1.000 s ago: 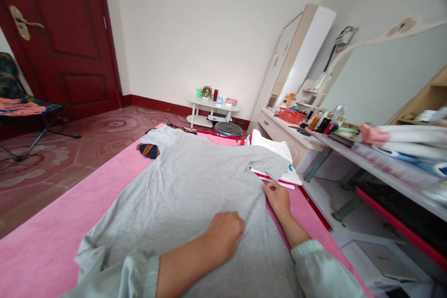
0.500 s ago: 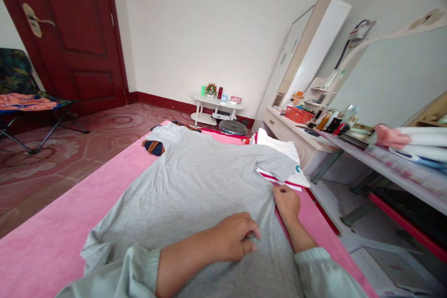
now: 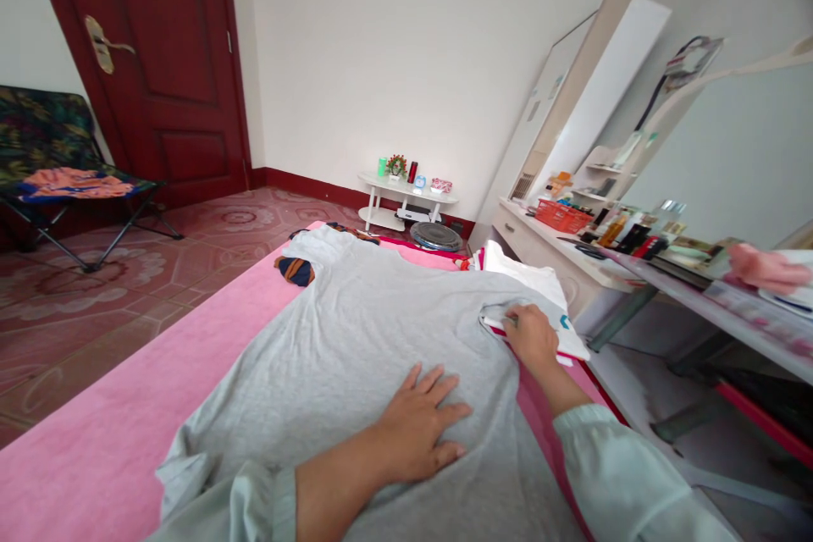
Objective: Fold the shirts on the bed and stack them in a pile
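Observation:
A grey T-shirt lies spread over the pink bed cover, its neck end away from me. My left hand rests on the lower middle of the shirt, palm down with its fingers spread. At the shirt's right sleeve, my right hand is closed, its fingers pinching the sleeve cloth. Part of that sleeve is hidden behind the hand. White folded clothes with a dark pink edge lie beside and partly under the sleeve. A dark blue and brown striped cloth pokes out by the left sleeve.
A white dressing table with a red basket and bottles stands on the right, with a glass-topped table nearer. A folding chair and a dark red door are at left. A low white stand is against the far wall.
My right hand has moved from the shirt's side edge up to the sleeve. My left hand has gone from curled to flat and spread on the shirt.

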The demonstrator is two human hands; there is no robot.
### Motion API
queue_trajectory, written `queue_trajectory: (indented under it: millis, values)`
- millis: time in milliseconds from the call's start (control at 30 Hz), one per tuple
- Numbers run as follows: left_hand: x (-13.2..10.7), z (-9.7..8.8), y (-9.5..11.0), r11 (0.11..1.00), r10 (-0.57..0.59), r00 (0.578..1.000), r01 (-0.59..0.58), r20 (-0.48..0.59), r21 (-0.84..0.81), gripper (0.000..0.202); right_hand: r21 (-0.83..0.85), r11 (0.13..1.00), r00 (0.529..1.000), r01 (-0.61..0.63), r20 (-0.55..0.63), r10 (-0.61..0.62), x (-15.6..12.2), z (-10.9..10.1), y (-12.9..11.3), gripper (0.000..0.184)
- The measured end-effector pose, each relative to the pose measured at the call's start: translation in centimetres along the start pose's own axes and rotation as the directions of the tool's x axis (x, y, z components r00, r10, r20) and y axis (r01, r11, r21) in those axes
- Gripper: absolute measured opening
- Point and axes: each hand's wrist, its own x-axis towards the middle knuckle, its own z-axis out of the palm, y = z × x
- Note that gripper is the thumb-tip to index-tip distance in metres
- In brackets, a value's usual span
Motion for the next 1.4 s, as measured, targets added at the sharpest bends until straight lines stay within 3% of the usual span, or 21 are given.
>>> queue_trajectory:
  millis: [100, 233, 367, 433, 533, 567, 633, 700, 733, 800, 867, 967, 1000, 1033, 1100, 1167, 1233, 1333, 1400]
  values:
    - [-0.1, -0.3, 0.1, 1.0, 0.029, 0.999, -0.029, -0.013, -0.008, 0.053, 0.012, 0.999, 0.998, -0.037, 0.045, 0.036, 1.9, -0.5, 1.2, 0.023]
    - [-0.3, -0.8, 0.4, 0.99, 0.134, 0.99, -0.132, 0.032, -0.058, 0.044, 0.06, 0.987, 0.98, -0.148, -0.122, 0.155, 4.0, -1.6, 2.5, 0.029]
    - [-0.4, -1.1, 0.6, 0.976, 0.199, 0.978, -0.193, 0.055, -0.103, 0.041, 0.057, 0.978, 0.962, -0.201, -0.179, 0.208, 5.6, -1.7, 4.3, 0.032]
    - [-0.4, -1.2, 0.6, 0.973, 0.204, 0.977, -0.197, 0.054, -0.121, 0.041, -0.01, 0.973, 0.969, -0.23, -0.097, 0.228, 6.1, -1.1, 5.4, 0.03]
    - [-0.4, -1.4, 0.6, 0.97, 0.209, 0.976, -0.2, 0.058, -0.138, 0.04, -0.141, 0.96, 0.952, -0.242, 0.155, 0.263, 6.7, -0.5, 6.3, 0.023]
    - [-0.4, -1.4, 0.6, 0.969, 0.211, 0.976, -0.201, 0.058, -0.143, 0.04, -0.168, 0.956, 0.949, -0.242, 0.166, 0.269, 6.8, -0.5, 6.2, 0.022]
    - [-0.3, -1.5, 0.6, 0.967, 0.216, 0.975, -0.206, 0.058, -0.15, 0.04, -0.168, 0.961, 0.974, -0.218, 0.021, 0.225, 7.1, -0.6, 5.1, 0.025]
    - [-0.3, -1.7, 0.6, 0.966, 0.221, 0.973, -0.209, 0.062, -0.153, 0.04, -0.109, 0.99, 0.985, -0.094, -0.156, 0.077, 7.0, -0.7, 2.9, 0.028]
    - [-0.3, -1.7, 0.7, 0.965, 0.221, 0.973, -0.209, 0.065, -0.155, 0.04, -0.065, 0.998, 0.982, 0.01, -0.185, -0.022, 6.8, -0.6, 1.3, 0.028]
    - [-0.3, -1.8, 0.7, 0.965, 0.224, 0.972, -0.211, 0.068, -0.157, 0.04, 0.055, 0.968, 0.964, 0.243, -0.125, -0.235, 6.1, -0.1, -2.1, 0.028]
    - [-0.3, -1.7, 0.6, 0.965, 0.226, 0.972, -0.214, 0.068, -0.152, 0.04, 0.176, 0.877, 0.893, 0.447, -0.045, -0.447, 5.0, 1.1, -5.3, 0.035]
    - [-0.2, -1.5, 0.4, 0.967, 0.228, 0.971, -0.218, 0.072, -0.13, 0.038, 0.314, 0.718, 0.718, 0.621, 0.14, -0.682, 3.9, 3.6, -8.0, 0.05]
    - [-0.2, -1.5, 0.3, 0.967, 0.232, 0.97, -0.222, 0.076, -0.122, 0.038, 0.32, 0.733, 0.7, 0.6, 0.233, -0.675, 3.9, 4.5, -8.4, 0.053]
    - [-0.1, -1.4, 0.2, 0.967, 0.239, 0.968, -0.229, 0.081, -0.113, 0.038, 0.29, 0.788, 0.716, 0.544, 0.33, -0.615, 4.2, 5.3, -8.6, 0.054]
    - [0.0, -1.4, 0.0, 0.962, 0.262, 0.961, -0.253, 0.091, -0.1, 0.038, 0.154, 0.914, 0.79, 0.375, 0.462, -0.402, 5.1, 6.7, -8.9, 0.055]
    - [0.1, -1.6, -0.1, 0.957, 0.282, 0.954, -0.273, 0.101, -0.099, 0.039, 0.036, 0.969, 0.84, 0.243, 0.492, -0.229, 6.0, 7.5, -9.6, 0.054]
    - [0.0, -1.9, -0.1, 0.956, 0.285, 0.953, -0.274, 0.102, -0.105, 0.04, -0.006, 0.982, 0.864, 0.187, 0.477, -0.162, 6.3, 7.8, -10.8, 0.054]
    - [-0.3, -2.1, -0.1, 0.959, 0.269, 0.959, -0.258, 0.085, -0.117, 0.043, 0.022, 0.971, 0.869, 0.24, 0.441, -0.225, 5.1, 7.7, -12.4, 0.06]
    - [-0.3, -1.8, -0.2, 0.963, 0.246, 0.968, -0.238, 0.057, -0.124, 0.047, 0.113, 0.933, 0.827, 0.343, 0.435, -0.356, 3.7, 7.4, -12.5, 0.062]
